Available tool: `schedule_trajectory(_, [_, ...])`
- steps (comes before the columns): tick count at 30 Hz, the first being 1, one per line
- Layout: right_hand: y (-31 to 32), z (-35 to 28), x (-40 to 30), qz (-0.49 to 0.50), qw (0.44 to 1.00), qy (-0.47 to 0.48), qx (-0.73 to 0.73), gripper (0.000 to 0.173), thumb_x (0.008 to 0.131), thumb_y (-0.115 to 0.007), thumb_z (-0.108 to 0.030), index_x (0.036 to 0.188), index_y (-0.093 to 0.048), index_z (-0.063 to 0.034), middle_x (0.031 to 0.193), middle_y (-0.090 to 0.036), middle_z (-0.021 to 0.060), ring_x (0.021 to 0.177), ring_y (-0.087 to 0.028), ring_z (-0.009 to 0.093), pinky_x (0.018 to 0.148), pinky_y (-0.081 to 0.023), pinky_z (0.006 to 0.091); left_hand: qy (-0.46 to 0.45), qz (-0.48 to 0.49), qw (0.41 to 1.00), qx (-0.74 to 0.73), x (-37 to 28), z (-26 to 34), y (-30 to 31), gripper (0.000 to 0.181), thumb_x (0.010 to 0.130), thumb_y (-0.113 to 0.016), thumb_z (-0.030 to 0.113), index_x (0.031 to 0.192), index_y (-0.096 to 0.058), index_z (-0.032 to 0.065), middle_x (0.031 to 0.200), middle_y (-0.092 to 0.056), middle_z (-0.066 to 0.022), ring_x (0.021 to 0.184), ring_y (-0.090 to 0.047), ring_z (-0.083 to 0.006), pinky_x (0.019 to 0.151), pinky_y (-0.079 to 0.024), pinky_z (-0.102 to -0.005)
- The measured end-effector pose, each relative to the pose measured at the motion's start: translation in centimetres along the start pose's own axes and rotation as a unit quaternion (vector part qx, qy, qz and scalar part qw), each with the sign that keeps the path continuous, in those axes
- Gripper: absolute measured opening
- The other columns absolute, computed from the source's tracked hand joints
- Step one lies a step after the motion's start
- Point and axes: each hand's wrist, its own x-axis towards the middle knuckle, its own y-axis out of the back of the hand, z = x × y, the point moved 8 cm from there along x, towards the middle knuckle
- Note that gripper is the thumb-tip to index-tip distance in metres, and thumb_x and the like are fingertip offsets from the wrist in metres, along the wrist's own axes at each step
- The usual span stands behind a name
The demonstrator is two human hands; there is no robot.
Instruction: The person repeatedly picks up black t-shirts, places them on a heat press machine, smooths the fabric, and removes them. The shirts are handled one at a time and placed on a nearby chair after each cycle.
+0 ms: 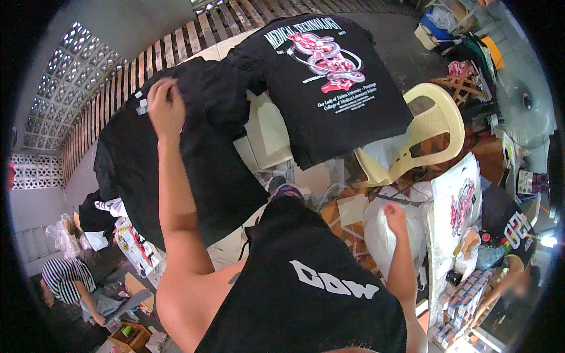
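Black T-shirts lie spread in a pile on the left, with small white tags near the collar. My left hand is over this pile beside the tags, its fingers bent; whether it pinches any cloth does not show. To the right is a second stack of black T-shirts, the top one bearing a pink and silver print with white lettering. My right hand hangs at my right side, fingers curled, above a white plastic sack; what may be inside the fingers is hidden.
A cream plastic chair stands right of the printed stack. A white board with a pink print is at my right. Co-workers are at the lower left and far right. A fan stands at the right, and wooden slats run behind the shirts.
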Motion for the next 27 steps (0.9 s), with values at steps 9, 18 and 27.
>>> schedule_trajectory(9, [-1.1,1.5,-3.1,-0.006,0.999,-0.040,0.010,0.032,0.093,-0.065,-0.033,0.110,-0.072,-0.0064,0.101,-0.074,0.0151,0.094,-0.070,0.031,0.084,-0.053,0.0400,0.012,-0.412,0.903,0.119,4.6,0.9,-33.3,0.025,0.087,-0.059,0.016,0.106,-0.073,0.0063,0.113,-0.070,-0.0188,0.110,-0.065,-0.0371,0.094,-0.052,-0.0461])
schedule_trajectory(18, [-12.1,13.6,-27.6,-0.095,0.904,-0.415,0.038,0.028,0.090,-0.064,-0.028,0.091,-0.067,-0.0012,0.074,-0.065,0.0153,0.074,-0.065,0.031,0.069,-0.052,0.0428,0.379,-0.347,0.838,0.183,-0.8,-16.8,-43.3,0.040,0.093,-0.061,0.042,0.111,-0.076,0.0102,0.121,-0.069,-0.0193,0.116,-0.064,-0.0356,0.101,-0.049,-0.0429])
schedule_trajectory(27, [-8.4,6.6,-15.5,0.081,0.957,-0.264,0.090,0.027,0.091,-0.059,-0.024,0.082,-0.067,0.0003,0.067,-0.064,0.0110,0.064,-0.063,0.020,0.061,-0.050,0.0379,0.211,-0.040,0.972,-0.100,8.1,-5.3,-38.7,0.010,0.081,-0.073,0.011,0.089,-0.078,0.0098,0.093,-0.073,-0.0140,0.086,-0.071,-0.0322,0.078,-0.055,-0.0371])
